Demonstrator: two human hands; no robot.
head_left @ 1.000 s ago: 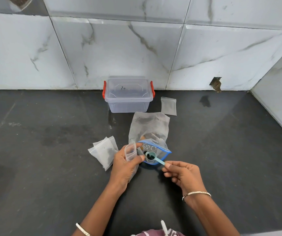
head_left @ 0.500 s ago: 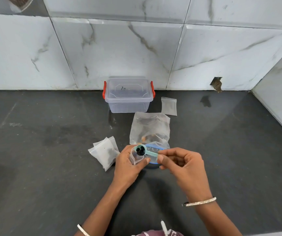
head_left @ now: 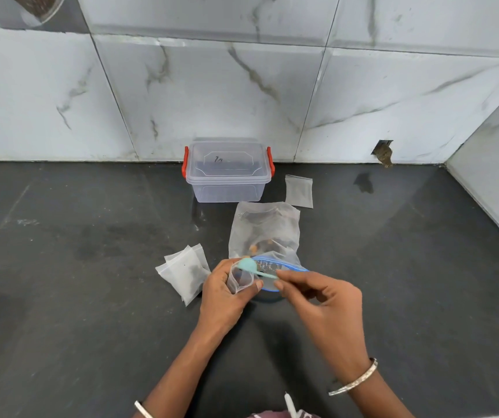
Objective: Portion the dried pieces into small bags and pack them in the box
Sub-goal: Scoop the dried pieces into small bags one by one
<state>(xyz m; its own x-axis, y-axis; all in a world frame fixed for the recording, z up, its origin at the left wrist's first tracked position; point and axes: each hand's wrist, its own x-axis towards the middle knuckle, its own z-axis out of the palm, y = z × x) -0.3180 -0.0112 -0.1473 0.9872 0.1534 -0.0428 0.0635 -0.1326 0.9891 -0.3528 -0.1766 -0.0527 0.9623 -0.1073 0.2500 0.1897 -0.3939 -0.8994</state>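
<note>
Right grip: the right hand (head_left: 326,300) pinches the handle end of the teal scoop (head_left: 255,268) between thumb and forefinger, with the other fingers loosely curled.
Left grip: the left hand (head_left: 222,300) curls round the small bag (head_left: 240,279) and holds it upright with its mouth open.
Scoop: the bowl is turned over at the small bag's mouth, back uppermost.
Dried pieces: a few dark ones show through the small bag. The rest are in the zip bag (head_left: 268,233), which lies just behind the hands.
Handling: the small bag looks like thin, limp, slippery film of almost no weight. It is best held at the rim, either side of the mouth, so it does not collapse.
Change: half a second earlier the bowl faced up, loaded, over the mouth. A second earlier it sat in the zip bag's opening.
Surroundings: a pile of bags (head_left: 185,273) lies on the tabletop (head_left: 61,267) left of the left hand. A flat spare bag (head_left: 299,191) lies beside the lidded box (head_left: 227,173) at the wall.
</note>
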